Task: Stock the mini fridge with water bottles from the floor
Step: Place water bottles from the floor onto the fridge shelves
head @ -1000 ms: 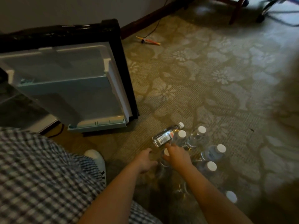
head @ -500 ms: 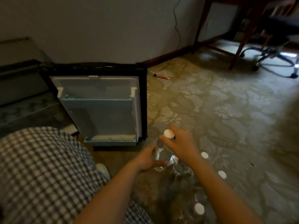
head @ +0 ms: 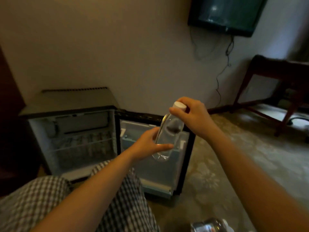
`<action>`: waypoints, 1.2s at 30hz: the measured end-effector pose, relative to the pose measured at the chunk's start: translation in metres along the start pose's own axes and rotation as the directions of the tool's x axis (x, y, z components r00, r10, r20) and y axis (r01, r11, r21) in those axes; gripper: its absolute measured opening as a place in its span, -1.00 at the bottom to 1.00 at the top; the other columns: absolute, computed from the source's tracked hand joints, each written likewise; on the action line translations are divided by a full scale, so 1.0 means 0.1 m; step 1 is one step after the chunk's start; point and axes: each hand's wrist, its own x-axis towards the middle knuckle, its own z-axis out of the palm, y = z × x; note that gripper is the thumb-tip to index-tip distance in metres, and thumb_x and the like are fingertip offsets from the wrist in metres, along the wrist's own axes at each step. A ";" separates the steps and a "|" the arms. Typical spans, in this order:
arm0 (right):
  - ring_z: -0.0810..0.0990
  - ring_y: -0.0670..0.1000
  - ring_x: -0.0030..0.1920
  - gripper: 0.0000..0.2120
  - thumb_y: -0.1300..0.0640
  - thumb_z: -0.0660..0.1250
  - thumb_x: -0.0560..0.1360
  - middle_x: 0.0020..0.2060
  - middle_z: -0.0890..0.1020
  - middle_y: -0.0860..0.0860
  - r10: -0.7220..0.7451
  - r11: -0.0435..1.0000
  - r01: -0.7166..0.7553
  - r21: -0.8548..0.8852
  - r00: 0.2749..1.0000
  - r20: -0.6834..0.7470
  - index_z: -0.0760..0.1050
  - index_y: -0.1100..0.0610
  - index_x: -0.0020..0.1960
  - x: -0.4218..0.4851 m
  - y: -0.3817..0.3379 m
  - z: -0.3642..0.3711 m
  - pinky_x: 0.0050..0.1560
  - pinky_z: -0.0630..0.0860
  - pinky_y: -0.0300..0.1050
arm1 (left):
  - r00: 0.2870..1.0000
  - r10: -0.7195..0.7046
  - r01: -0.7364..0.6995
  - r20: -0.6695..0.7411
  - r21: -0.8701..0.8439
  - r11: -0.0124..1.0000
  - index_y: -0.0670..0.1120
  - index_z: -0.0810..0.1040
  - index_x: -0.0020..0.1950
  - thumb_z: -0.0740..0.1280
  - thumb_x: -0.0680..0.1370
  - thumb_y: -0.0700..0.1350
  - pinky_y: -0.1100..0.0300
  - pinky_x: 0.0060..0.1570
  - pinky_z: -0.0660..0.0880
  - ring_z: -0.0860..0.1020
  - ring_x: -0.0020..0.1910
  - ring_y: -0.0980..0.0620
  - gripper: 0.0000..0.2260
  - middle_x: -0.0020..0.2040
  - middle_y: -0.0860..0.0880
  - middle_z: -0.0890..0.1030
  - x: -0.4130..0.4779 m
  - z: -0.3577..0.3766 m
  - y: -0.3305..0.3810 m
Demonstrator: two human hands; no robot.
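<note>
Clear water bottle, print blurred, held by left hand and right hand.

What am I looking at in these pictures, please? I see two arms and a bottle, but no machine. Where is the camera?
There is no machine here: a person works with bare hands. The camera sits on the person's head and looks forward and down, so you see their own arms. The right hand grips the white-capped top of a clear plastic water bottle, and the left hand holds its lower part. Behind it stands a small dark mini fridge with its door open. The floor is a pale flower-patterned carpet; another clear bottle shows at the bottom edge.
</note>
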 end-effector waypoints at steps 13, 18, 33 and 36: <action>0.48 -0.07 -0.29 -0.81 0.03 0.37 0.46 -0.31 0.52 -0.03 -0.106 0.963 0.066 0.262 0.984 0.140 0.50 0.15 -0.09 1.01 -0.77 1.31 -0.26 0.45 -0.21 | 0.918 -0.073 0.121 -0.390 0.099 0.988 -0.02 0.54 -0.11 0.54 0.30 -0.04 0.24 -0.09 0.60 0.63 -0.13 0.14 -0.74 -0.13 -0.04 0.65 -0.37 -1.47 -0.34; 0.56 -0.04 -0.06 -0.68 -0.01 0.41 0.41 -0.05 0.58 0.01 -0.061 0.970 -0.010 0.244 0.958 0.281 0.48 0.06 0.12 1.14 -0.83 2.04 -0.12 0.51 -0.25 | 0.845 -0.146 0.213 -0.514 0.074 0.974 -0.01 0.52 -0.14 0.52 0.33 -0.10 0.29 -0.21 0.50 0.57 -0.19 0.09 -0.78 -0.20 -0.01 0.60 -0.58 -1.89 -0.67; 0.58 0.09 0.13 -0.56 0.06 0.44 0.40 0.12 0.60 0.10 0.052 0.941 -0.243 0.234 0.789 0.612 0.45 0.13 0.23 1.49 -0.53 3.83 0.14 0.55 0.15 | 0.721 -0.516 0.498 -0.464 -0.171 0.850 -0.03 0.54 0.01 0.48 0.37 -0.13 -0.03 0.23 0.47 0.57 0.13 -0.05 -0.75 -0.02 -0.02 0.62 -0.61 -2.77 -2.05; 0.57 0.06 0.15 -0.50 0.09 0.45 0.39 0.16 0.59 0.09 0.020 0.951 -0.217 0.219 0.754 0.657 0.42 0.14 0.28 1.59 -0.42 4.06 0.16 0.54 0.11 | 0.715 -0.565 0.515 -0.411 -0.236 0.824 -0.07 0.56 0.05 0.45 0.41 -0.15 0.00 0.27 0.44 0.56 0.15 -0.06 -0.76 0.05 -0.08 0.62 -0.57 -2.88 -2.26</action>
